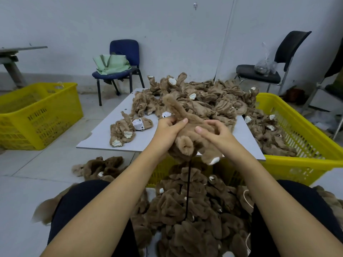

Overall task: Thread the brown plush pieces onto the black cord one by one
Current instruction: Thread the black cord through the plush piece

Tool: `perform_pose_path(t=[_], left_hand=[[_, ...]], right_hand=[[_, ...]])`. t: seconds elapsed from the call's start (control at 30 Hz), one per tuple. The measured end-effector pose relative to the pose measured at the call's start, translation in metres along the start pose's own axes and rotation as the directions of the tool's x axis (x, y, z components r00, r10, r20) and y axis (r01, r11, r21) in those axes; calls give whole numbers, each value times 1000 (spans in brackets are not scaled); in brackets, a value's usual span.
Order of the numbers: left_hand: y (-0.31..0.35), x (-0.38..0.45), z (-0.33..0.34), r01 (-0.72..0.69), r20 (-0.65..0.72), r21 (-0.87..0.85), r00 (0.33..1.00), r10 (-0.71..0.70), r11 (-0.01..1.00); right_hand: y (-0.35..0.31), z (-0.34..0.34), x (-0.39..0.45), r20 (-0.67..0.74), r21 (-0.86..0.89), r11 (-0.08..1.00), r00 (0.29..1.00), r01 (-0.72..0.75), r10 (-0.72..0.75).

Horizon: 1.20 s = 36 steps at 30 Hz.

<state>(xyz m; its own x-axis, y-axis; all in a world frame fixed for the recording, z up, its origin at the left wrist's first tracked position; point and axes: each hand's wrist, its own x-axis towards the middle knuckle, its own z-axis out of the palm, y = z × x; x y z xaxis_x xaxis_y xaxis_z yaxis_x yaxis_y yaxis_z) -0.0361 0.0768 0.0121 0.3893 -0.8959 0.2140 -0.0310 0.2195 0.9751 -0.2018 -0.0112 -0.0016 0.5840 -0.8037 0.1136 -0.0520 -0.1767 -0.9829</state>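
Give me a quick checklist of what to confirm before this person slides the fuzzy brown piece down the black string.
1. Brown plush piece held in both hands: ok, left hand and right hand grip it.
2. Thin black cord hangs below the piece: ok.
3. Cord passes right through the piece: cannot tell, fur hides it.
4. Threaded brown plush heap sits at the cord's lower end: ok.
5. Supply pile of brown plush on the grey board: ok.
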Motion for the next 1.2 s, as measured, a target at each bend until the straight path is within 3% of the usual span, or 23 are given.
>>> perform_pose_path(t=[0.07, 0.17, 0.27, 0.33, 0.4, 0.5, 0.6, 0.63, 0.67, 0.73, 0.77, 0.83, 0.9, 0.93, 1.0, 1.07, 1.1, 1.2], left_hand=[[1, 0, 4, 53, -72, -160, 995, -65, 986], [6, 1, 7, 107, -127, -368, 978, -163, 924], [15, 3, 5, 130, -130, -589, 959, -252, 797], [14, 5, 2, 108, -182, -624, 943, -279, 773], [2, 10, 1, 160, -266, -533, 901, -344, 831], [-16, 12, -2, 346, -327, -243, 851, -412, 906], [-21, 12, -9, 467, -307, -111, 823, -477, 877], [-24, 15, -14, 449, -307, 22, 853, -422, 893], [-27, 16, -18, 376, -284, 269, 911, -300, 887], [-31, 17, -22, 208, -248, 628, 967, -61, 750], [-30, 17, -23, 145, -282, 667, 957, 68, 731], [-16, 16, -22, 31, -415, 479, 889, 195, 877], [-5, 22, -21, 4, -381, 191, 922, 71, 982], [-1, 25, -18, 56, -295, 146, 955, -11, 988], [-8, 25, -15, 176, -102, 366, 984, -149, 914], [-28, 24, -11, 169, 40, 678, 963, -265, 716], [-37, 23, -9, 157, 71, 743, 948, -311, 650], [-50, 25, -2, 222, 156, 670, 891, -427, 708]], right_hand=[[2, -3, 0, -33, 200, 979, 999, -31, 38], [3, -3, -2, 152, 437, 891, 987, -119, 58], [4, 5, 3, 122, 351, 913, 977, -206, 173], [5, 11, 5, 127, 230, 941, 966, -249, 225], [7, 17, 2, 126, 169, 945, 957, -280, 261], [6, 21, -1, 32, 160, 946, 960, -280, 279], [5, 23, -2, -17, 143, 942, 951, -304, 310], [5, 24, -1, -31, 137, 936, 943, -324, 331], [5, 25, -1, -46, 130, 933, 938, -336, 344], [6, 27, 1, -71, 115, 935, 936, -335, 344], [6, 28, 2, -81, 108, 939, 938, -328, 337], [10, 29, 4, -105, 87, 948, 944, -305, 313], [14, 28, 6, -152, 60, 962, 950, -266, 272], [16, 27, 7, -179, 58, 969, 953, -238, 245], [19, 27, 12, -203, 75, 979, 958, -189, 201], [21, 30, 16, -198, 72, 985, 965, -160, 171], [23, 32, 20, -196, 57, 987, 968, -148, 156], [34, 37, 35, -190, -34, 990, 973, -137, 128]])
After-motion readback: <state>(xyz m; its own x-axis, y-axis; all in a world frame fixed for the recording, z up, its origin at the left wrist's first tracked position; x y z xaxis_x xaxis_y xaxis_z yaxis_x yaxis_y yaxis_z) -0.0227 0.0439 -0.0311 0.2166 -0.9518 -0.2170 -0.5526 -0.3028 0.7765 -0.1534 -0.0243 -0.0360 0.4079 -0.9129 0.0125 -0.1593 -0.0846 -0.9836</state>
